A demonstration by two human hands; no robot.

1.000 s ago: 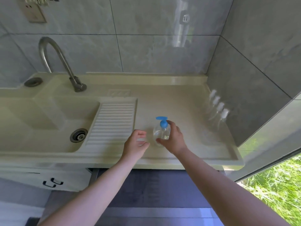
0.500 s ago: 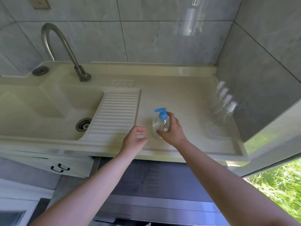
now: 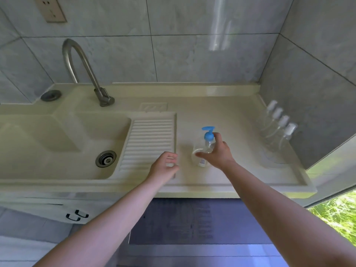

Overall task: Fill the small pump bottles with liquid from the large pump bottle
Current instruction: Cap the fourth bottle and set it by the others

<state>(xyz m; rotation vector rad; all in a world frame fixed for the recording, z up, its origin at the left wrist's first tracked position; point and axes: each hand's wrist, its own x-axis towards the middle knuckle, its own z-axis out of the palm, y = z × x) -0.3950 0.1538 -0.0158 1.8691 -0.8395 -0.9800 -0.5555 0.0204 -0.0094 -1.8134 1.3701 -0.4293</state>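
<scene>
Right hand (image 3: pixel 218 154) reaches forward over the desk (image 3: pixel 231 176), arm stretched in from lower right. Its fingers wrap the large pump bottle (image 3: pixel 204 149) from the right side; the thumb crosses the front of the clear body and one fingertip is up by the blue pump head. Bottle stands upright on the desk, slightly tilted by the lens, a small label low on its front. Firm grip or light hold: cannot tell, but the fingers are curled round it.

Left hand (image 3: pixel 165 167) hovers just left of the large pump bottle, not touching it. Fingers loosely curled inward, thumb forward, nothing held. It sits over the near right corner of the ribbed drainboard (image 3: pixel 150 135), forearm coming in from lower left.

Landmark is the large pump bottle. Small pump bottles (image 3: pixel 277 130), four clear ones with white tops, stand in a row well to its right, against the side wall tile. They look to rest in or beside a clear tray; edge too faint to be sure. Fill level not readable.

Drainboard just left of the bottle. Sink basin (image 3: pixel 57 135) further left, drain (image 3: pixel 106 158) at its near right. Tap (image 3: pixel 82 70) behind and left of the bottle, arched. Wall socket (image 3: pixel 51 8) far up left. Grass (image 3: pixel 335 216) shows at lower right, past the desk edge.
</scene>
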